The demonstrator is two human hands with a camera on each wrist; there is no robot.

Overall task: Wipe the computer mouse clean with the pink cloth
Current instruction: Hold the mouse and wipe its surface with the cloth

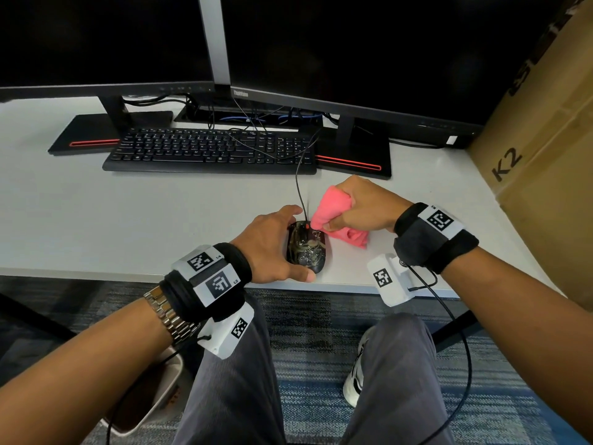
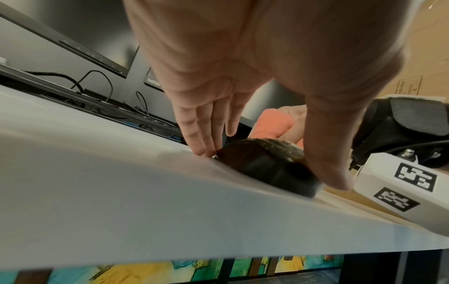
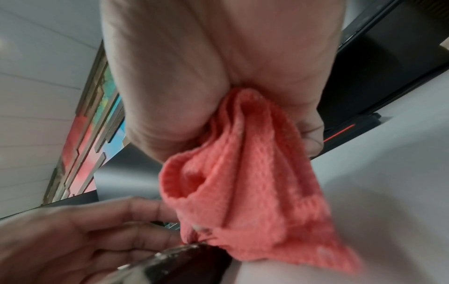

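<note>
A black computer mouse (image 1: 307,248), smeared with pale grime on top, lies near the front edge of the white desk (image 1: 128,213). My left hand (image 1: 276,245) pinches it, fingers along its left side and thumb at its near end; in the left wrist view the fingers (image 2: 204,134) and the thumb bracket the mouse (image 2: 267,167). My right hand (image 1: 362,207) grips a bunched pink cloth (image 1: 333,216), whose lower end touches the mouse's front right. In the right wrist view the cloth (image 3: 243,173) hangs from the fist onto the mouse (image 3: 184,267).
The mouse cable (image 1: 300,187) runs back toward a black keyboard (image 1: 208,149). Two dark monitors stand behind on bases with red stripes (image 1: 349,162). A large cardboard box (image 1: 545,155) walls off the right. The desk's front edge (image 1: 128,273) lies just below the mouse.
</note>
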